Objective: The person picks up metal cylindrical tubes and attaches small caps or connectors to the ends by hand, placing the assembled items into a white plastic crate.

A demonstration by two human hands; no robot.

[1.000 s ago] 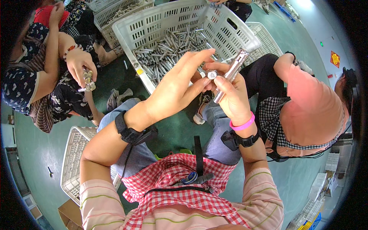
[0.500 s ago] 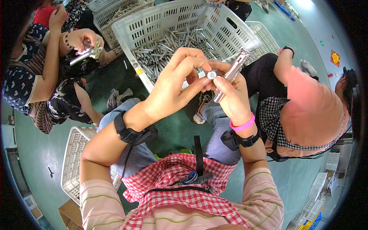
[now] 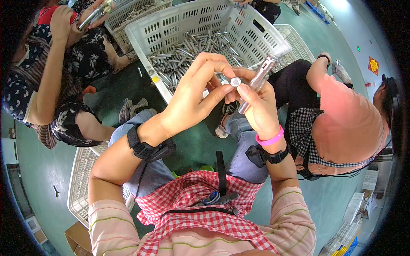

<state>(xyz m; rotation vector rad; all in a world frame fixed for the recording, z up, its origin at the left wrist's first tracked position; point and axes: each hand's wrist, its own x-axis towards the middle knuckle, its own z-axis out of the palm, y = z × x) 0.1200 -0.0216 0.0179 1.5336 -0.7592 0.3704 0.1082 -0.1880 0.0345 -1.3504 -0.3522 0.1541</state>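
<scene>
My left hand (image 3: 194, 91) has its thumb and bent fingers closed on a small metal rod (image 3: 235, 82), whose round, bright end faces me. Across the palm of my right hand (image 3: 259, 106) lies a thicker silvery metal tube (image 3: 259, 81), slanting up to the right with a slotted upper end. My right fingers are wrapped round that tube, and the right thumb tip also touches the rod's round end. How far the rod reaches behind my fingers is hidden. Beyond both hands stands a white plastic crate (image 3: 149, 64), in which many similar metal rods (image 3: 183, 55) lie loose.
A co-worker at the left holds several metal tubes (image 3: 95, 16). Another person in a pink top (image 3: 352, 115) sits close on my right. More white crates stand beside my left leg (image 3: 79, 183), at the back left (image 3: 117, 25) and behind the right (image 3: 294, 38).
My hands have hardly moved; the rod's round end has turned slightly. The left co-worker's hand with the metal tubes has moved up and away. The right-hand person's arm has shifted a little.
</scene>
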